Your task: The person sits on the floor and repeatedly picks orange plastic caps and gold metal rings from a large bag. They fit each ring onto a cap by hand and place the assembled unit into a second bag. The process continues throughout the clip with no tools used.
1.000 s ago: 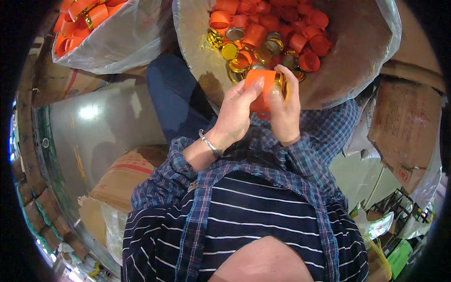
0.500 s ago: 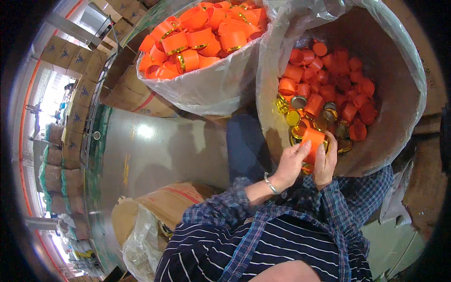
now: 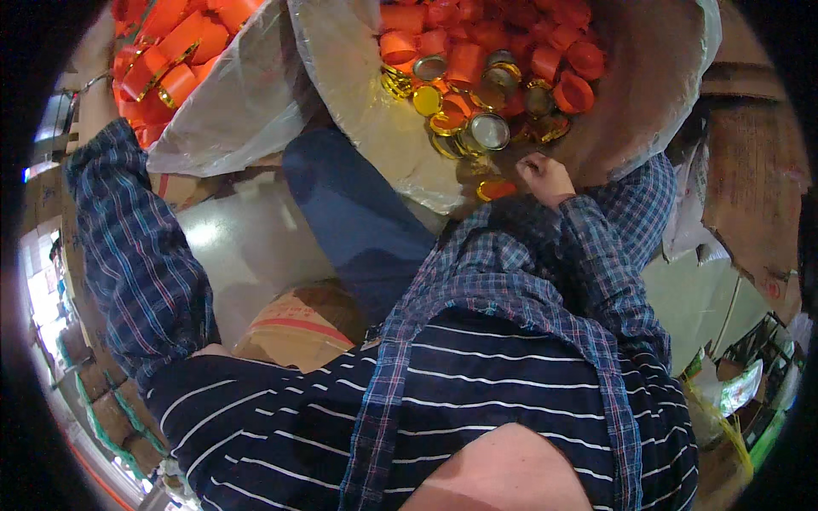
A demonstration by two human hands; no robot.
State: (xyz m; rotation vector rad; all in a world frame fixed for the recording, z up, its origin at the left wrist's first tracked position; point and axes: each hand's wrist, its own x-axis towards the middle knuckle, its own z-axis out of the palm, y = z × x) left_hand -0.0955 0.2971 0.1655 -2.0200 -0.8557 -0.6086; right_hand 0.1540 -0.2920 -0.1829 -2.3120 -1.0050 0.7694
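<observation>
Right hand [image 3: 545, 177] curled among gold lids [image 3: 490, 130]; left arm [image 3: 128, 247] outstretched.

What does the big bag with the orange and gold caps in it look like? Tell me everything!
The big bag is a wide sack of thin, crinkly, see-through plastic, lined brownish inside. Its mouth is open and its rim is folded outward. It sits at the top of the view, in front of the person's knees. Inside lie many orange caps and shiny gold lids, heaped loosely. The right hand reaches in at the near edge, beside one orange cap. A second bag of orange pieces presses against its left side.

Dim indoor light, floor glare, fisheye-bent dark rim
</observation>
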